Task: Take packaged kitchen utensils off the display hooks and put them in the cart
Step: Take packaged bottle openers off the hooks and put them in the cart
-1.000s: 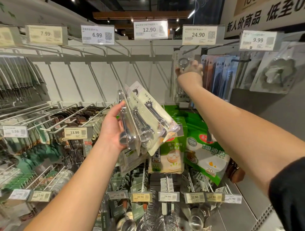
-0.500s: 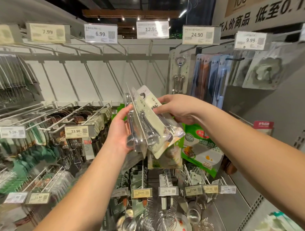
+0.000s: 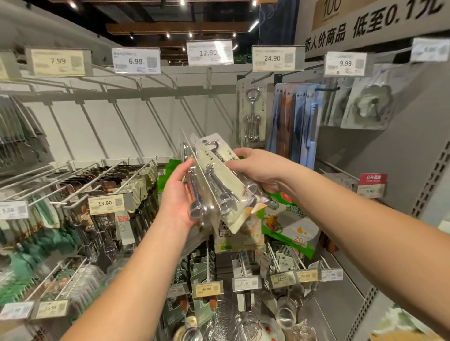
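My left hand point(image 3: 179, 194) grips the lower end of a fan of packs point(image 3: 219, 185), thumb on the near side, the other fingers hidden behind. My right hand point(image 3: 258, 170) lies over the top right pack, its fingers curled on the card. The packs are in the air before the shelf, off the hooks. I judge them a little heavy from the metal tools inside, stiff, with slippery plastic fronts; best to hold the card edges. One more pack point(image 3: 252, 114) hangs on its hook.

Bright ceiling spotlights point(image 3: 182, 3), glare on price tags point(image 3: 210, 52), wide-angle edge distortion, slight blur.
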Demonstrator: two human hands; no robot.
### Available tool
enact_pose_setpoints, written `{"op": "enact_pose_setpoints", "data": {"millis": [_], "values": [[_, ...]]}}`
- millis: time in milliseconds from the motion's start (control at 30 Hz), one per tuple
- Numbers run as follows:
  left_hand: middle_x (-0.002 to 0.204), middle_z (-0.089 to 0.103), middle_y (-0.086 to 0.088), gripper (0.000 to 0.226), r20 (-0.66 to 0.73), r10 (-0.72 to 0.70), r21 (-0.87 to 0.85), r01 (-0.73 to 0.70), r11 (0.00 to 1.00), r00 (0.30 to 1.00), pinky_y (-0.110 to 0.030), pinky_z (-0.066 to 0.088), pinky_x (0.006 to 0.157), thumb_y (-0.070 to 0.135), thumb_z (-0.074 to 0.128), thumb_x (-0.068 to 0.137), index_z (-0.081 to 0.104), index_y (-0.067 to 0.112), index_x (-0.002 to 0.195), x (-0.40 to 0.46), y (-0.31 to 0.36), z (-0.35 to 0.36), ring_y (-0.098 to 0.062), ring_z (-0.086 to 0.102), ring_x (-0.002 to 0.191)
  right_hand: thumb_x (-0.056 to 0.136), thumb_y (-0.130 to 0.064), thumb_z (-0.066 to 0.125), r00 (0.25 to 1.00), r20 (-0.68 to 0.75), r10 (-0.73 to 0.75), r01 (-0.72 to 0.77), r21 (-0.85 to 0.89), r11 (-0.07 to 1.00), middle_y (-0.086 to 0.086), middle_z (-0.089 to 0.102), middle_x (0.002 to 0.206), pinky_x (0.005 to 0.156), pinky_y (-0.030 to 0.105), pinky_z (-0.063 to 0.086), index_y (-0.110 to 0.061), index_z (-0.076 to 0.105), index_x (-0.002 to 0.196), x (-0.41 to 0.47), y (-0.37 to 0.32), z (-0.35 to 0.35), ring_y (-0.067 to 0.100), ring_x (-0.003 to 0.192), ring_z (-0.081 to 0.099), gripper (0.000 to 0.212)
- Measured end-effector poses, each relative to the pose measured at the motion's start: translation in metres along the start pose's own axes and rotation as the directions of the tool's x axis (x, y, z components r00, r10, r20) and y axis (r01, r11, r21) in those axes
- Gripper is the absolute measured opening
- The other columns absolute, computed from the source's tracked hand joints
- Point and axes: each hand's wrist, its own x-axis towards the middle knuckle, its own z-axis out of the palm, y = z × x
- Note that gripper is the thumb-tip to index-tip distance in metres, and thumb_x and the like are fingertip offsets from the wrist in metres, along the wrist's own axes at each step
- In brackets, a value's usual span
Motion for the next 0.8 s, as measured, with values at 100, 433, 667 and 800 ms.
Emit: {"op": "enact_pose_setpoints", "data": {"millis": [100,433,667,800], "values": [[0.097,0.074,-0.006,0.038,-0.014,0.018,0.035,-0.018,0.999,1.000,-0.047,0.056,0.084,0.036,0.064,0.093,0.066,0.011,0.121,0.000,0.001,0.003,-0.027,0.073,0.084,0.093,-0.016,0.069,1.000,0.003,-0.019,0.019,0.049,0.999,0.009,0.076,0.098,0.077,0.046,0.061,-0.023,0.062,0.100,-0.003,0.001,-0.007,0.026,0.082,0.072,0.012],[0.068,0.070,0.002,0.018,-0.044,0.069,0.099,-0.064,0.993,0.997,-0.036,0.057,0.061,0.035,0.060,0.097,0.063,0.016,0.096,-0.003,0.004,0.011,-0.018,0.070,0.057,0.090,-0.023,0.073,0.967,-0.254,-0.007,0.040,0.124,0.991,0.006,0.071,0.103,0.065,0.034,0.060,-0.021,0.047,0.119,-0.005,0.010,-0.034,0.021,0.078,0.073,0.039],[0.068,0.072,0.001,0.018,-0.040,0.062,0.059,-0.060,0.996,0.997,-0.033,0.058,0.052,0.034,0.060,0.097,0.065,0.016,0.096,-0.003,0.003,0.023,-0.019,0.071,0.058,0.080,-0.033,0.083,0.941,-0.336,-0.038,0.137,0.275,0.952,0.006,0.073,0.112,0.074,0.042,0.062,-0.017,0.046,0.139,0.005,0.014,-0.041,0.023,0.089,0.075,0.072],[0.066,0.071,0.001,0.018,-0.037,0.079,0.063,-0.077,0.995,0.996,-0.034,0.058,0.050,0.034,0.060,0.097,0.064,0.016,0.096,-0.002,0.003,0.025,-0.018,0.070,0.055,0.080,-0.036,0.083,0.874,-0.455,-0.169,0.250,0.125,0.960,-0.002,0.064,0.125,0.089,0.040,0.059,-0.022,0.030,0.151,0.007,0.012,-0.056,0.018,0.101,0.070,0.090]]}}
